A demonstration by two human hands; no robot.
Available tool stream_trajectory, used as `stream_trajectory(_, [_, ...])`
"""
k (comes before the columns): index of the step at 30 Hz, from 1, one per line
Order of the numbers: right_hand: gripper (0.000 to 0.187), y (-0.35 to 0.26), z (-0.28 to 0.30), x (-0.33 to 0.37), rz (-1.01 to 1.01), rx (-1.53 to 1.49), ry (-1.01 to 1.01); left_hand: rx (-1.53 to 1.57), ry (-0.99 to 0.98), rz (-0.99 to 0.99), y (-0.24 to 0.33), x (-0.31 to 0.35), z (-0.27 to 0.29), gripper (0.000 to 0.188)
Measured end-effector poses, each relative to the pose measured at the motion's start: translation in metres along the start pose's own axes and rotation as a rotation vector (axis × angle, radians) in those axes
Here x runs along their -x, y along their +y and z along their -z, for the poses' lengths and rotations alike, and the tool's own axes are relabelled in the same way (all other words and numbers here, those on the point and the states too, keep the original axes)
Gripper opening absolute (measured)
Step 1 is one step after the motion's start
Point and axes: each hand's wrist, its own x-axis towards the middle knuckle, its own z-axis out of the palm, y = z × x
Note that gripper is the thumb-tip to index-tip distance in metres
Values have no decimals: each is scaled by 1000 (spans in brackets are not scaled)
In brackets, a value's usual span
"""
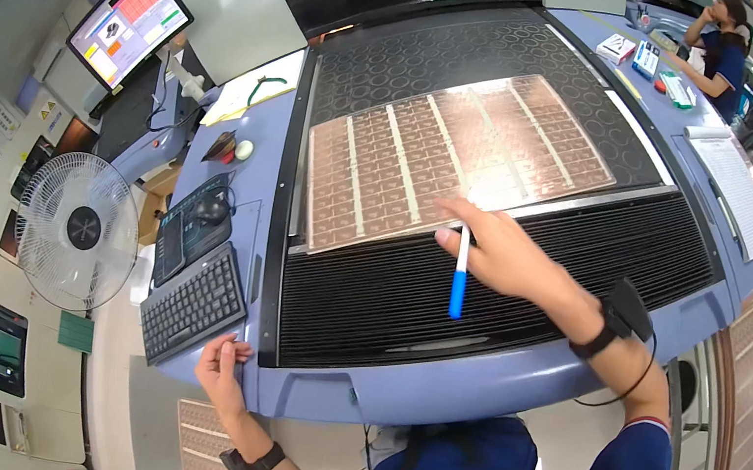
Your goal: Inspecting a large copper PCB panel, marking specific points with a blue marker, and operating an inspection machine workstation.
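A large copper-coloured circuit board panel (421,178), divided by pale strips, lies on the black machine bed. Over its near edge my right hand (494,247) is closed on a white marker with a blue end (459,284), which points down toward me. The fingertips lie above or on the panel; contact is hard to tell. At the front left corner of the blue machine frame, my left hand (224,371) rests with loosely bent fingers apart and nothing in it. It is nearest to the black keyboard (196,302).
A black mouse (214,208) sits behind the keyboard. Green-handled pliers (263,89) lie at the far left, near a monitor (130,24). A fan (84,228) stands left. Small boxes (645,59) and a paper clipboard (737,196) lie along the right ledge. Another person (724,64) sits at far right.
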Motion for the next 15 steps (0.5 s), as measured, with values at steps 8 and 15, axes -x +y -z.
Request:
stream_trajectory(8, [54,48,-4,-20,93,246,-45,-20,11,-10,5,1,-7,23])
stream_trajectory(15, [60,27,-3,-13,16,306,-209,-67,47,13,-10,-4,-1,26])
